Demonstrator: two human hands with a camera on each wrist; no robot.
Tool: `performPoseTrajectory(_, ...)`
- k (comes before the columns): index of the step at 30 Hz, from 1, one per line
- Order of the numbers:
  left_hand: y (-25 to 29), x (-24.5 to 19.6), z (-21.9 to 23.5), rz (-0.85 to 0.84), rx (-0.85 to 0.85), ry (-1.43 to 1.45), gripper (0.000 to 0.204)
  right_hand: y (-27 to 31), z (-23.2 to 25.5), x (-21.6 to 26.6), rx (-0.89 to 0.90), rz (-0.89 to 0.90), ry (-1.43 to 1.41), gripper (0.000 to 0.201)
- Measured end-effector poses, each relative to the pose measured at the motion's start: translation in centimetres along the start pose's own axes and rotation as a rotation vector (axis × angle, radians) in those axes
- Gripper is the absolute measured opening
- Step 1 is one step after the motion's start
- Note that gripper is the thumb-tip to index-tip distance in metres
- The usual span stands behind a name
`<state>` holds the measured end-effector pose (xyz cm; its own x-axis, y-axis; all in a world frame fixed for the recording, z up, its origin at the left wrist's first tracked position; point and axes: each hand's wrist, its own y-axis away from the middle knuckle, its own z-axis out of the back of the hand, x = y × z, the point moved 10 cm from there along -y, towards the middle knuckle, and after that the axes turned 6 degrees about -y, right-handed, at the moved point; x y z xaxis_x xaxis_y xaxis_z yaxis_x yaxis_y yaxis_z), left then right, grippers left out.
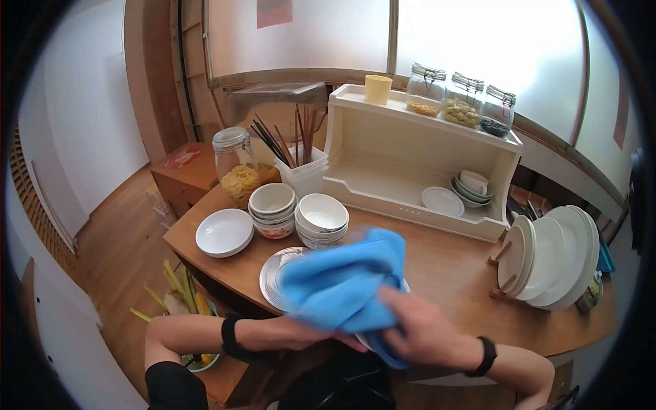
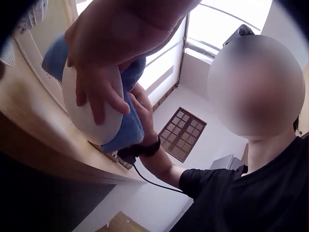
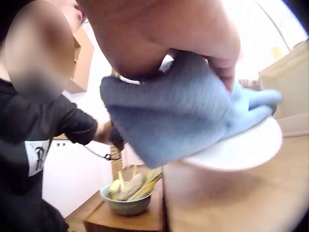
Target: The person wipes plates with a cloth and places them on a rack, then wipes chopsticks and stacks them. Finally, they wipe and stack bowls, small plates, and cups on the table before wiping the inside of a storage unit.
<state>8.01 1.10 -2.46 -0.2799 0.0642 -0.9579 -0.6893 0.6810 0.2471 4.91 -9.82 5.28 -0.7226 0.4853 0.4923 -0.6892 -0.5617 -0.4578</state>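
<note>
My left hand (image 1: pixel 311 335) holds a white plate (image 2: pixel 89 131) from below, its fingers spread over the underside in the left wrist view. A blue cloth (image 1: pixel 342 280) is draped over the plate's upper face and hides most of it in the head view. With curled fingers my right hand (image 1: pixel 424 328) grips a bunched part of that cloth, blurred by motion. Plate and cloth are above the table's near edge. Just beyond them lies a plate with ringed lines (image 1: pixel 275 280), partly covered by the cloth in the head view.
Stacked bowls (image 1: pixel 321 215) and a white dish (image 1: pixel 224 232) stand at the left. Behind are a chopstick holder (image 1: pixel 304 176), a pasta jar (image 1: pixel 236 164) and a white shelf unit (image 1: pixel 383 164). Plates (image 1: pixel 564 253) fill a rack at right; a vegetable basin (image 3: pixel 128 205) sits lower left.
</note>
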Motion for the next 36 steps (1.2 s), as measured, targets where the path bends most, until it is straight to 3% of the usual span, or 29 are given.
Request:
performPoseTrajectory(1,-0.1,0.4,-0.3,0.004,0.025,0.025,0.053,0.2,-1.4,1.8,0.026,0.103,0.153,0.061)
performPoseTrajectory(3,0.0,1.5,-0.4,0.017,0.024,0.082,0.053,0.1,-1.8,1.3,0.103,0.063,0.188,0.062)
performPoseTrajectory(6,0.3,1.6,0.4,-0.01,-0.069,0.16,0.052,1.1,-0.7,-3.2,0.066,-0.006,0.362,0.059)
performPoseTrajectory(9,0.8,-0.5,0.5,-0.067,-0.074,0.181,0.056,2.4,1.9,-7.3,-0.075,-0.195,0.33,0.05)
performPoseTrajectory(12,1.3,-1.8,0.8,-0.16,-0.105,0.195,0.061,3.7,3.1,-10.6,-0.099,-0.53,-0.217,0.04)
performPoseTrajectory(15,0.5,-1.9,0.1,-0.211,-0.092,0.286,0.058,4.9,1.8,-13.3,-0.249,-0.483,-0.828,0.032)
performPoseTrajectory(16,-0.1,-1.6,-0.2,-0.215,-0.067,0.301,0.058,4.4,2.1,-12.1,-0.257,-0.395,-0.842,0.028)
performPoseTrajectory(19,-1.5,-0.1,-0.9,-0.198,-0.04,0.289,0.056,5.3,-0.7,-13.4,-0.265,-0.574,-1.169,0.028)
performPoseTrajectory(21,-1.8,0.6,-0.8,-0.155,-0.089,0.214,0.053,5.7,-0.7,-13.5,-0.224,-0.615,-1.112,0.029)
performPoseTrajectory(24,-1.7,1.3,0.1,0.109,-0.066,0.03,0.049,6.0,0.7,-13.5,-0.167,-0.551,-0.904,0.029)
performPoseTrajectory(28,-1.8,-0.2,0.6,-0.073,-0.018,-0.1,0.049,5.2,2.8,-10.1,-0.158,-0.457,-0.591,0.029)
performPoseTrajectory(31,-1.5,-0.5,0.2,-0.187,-0.122,0.186,0.05,5.0,2.8,-10.1,-0.251,-0.49,-0.748,0.032)
performPoseTrajectory(36,-2.4,-0.1,-0.2,-0.176,-0.151,0.23,0.048,5.3,0.7,-10.1,-0.27,-0.626,-0.921,0.031)
